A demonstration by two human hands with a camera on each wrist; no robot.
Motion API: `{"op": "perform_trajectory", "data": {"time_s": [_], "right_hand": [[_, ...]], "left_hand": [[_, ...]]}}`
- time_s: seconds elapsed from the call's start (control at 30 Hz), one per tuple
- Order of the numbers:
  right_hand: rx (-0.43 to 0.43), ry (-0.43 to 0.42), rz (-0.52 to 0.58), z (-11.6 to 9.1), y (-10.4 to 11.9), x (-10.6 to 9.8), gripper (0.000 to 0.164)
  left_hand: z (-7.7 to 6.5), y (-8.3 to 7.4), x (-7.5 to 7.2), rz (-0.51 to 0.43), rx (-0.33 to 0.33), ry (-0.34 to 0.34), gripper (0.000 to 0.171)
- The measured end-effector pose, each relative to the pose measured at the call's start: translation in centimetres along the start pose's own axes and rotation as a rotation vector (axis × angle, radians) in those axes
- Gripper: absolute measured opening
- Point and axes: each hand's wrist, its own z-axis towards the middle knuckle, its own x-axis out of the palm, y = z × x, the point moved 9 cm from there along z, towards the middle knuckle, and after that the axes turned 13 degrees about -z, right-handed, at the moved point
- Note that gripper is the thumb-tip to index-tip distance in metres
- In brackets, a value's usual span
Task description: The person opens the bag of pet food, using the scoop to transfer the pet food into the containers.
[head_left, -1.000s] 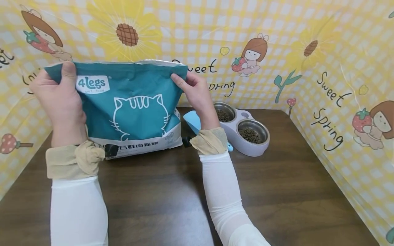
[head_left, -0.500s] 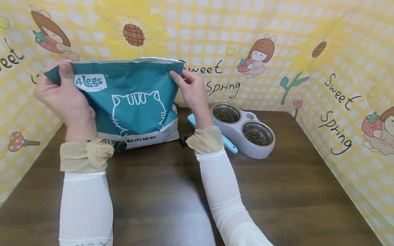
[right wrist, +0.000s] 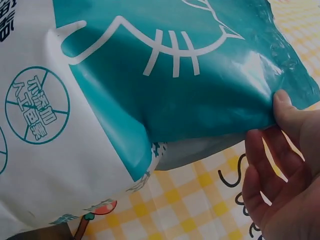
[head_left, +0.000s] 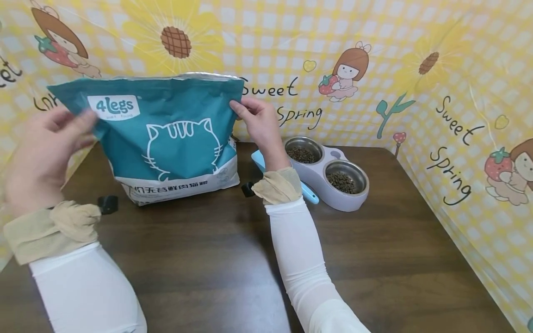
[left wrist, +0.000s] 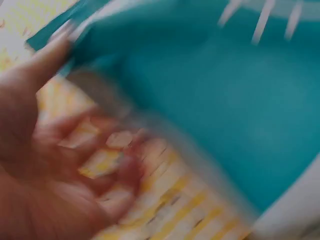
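Observation:
A teal and white cat food bag stands upright at the table's left back, its top edge parted at the right with a silvery inside showing. My right hand pinches the bag's upper right edge; in the right wrist view its thumb lies on the front. At the bag's left side my left hand is blurred. Its thumb overlaps the bag's edge in the head view, and in the left wrist view the fingers are spread loosely beside the bag, gripping nothing. Contact there is hard to tell.
A pale double feeding bowl with kibble in both steel dishes stands right of the bag. Partly behind my right wrist lies a blue scoop. The brown table meets a yellow checked cloth backdrop at its back and sides.
My left hand has let go of the bag's top left corner and moved down and left. That corner now shows free. My right hand keeps its pinch on the right edge.

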Motion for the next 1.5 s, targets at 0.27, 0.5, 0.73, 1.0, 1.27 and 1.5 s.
{"op": "perform_trajectory", "data": {"time_s": [0.27, 0.5, 0.73, 1.0, 1.27, 1.5], "right_hand": [[0.077, -0.045, -0.034, -0.6, 0.7, -0.6, 0.022], [0.063, -0.122, -0.007, 0.6, -1.9, -0.4, 0.022], [0.071, -0.222, -0.005, 1.2, -3.1, -1.9, 0.025], [0.153, -0.180, 0.046, 1.2, -4.1, -2.3, 0.027], [0.229, -0.162, 0.065, 0.9, -4.8, -2.4, 0.027], [0.333, -0.081, 0.025, 0.1, -5.7, -1.3, 0.042]], "left_hand": [[-0.9, 1.5, -0.7, 0.784, -0.088, 0.130, 0.062], [0.7, 1.8, -0.7, 0.527, -0.112, -0.034, 0.047], [2.7, 2.7, 1.0, 0.211, -0.010, -0.142, 0.027], [3.3, 3.7, 1.4, 0.163, -0.021, -0.155, 0.031], [3.2, 3.7, 1.2, 0.156, -0.066, -0.157, 0.053], [3.3, 3.6, 1.3, 0.156, -0.062, -0.177, 0.052]]}}
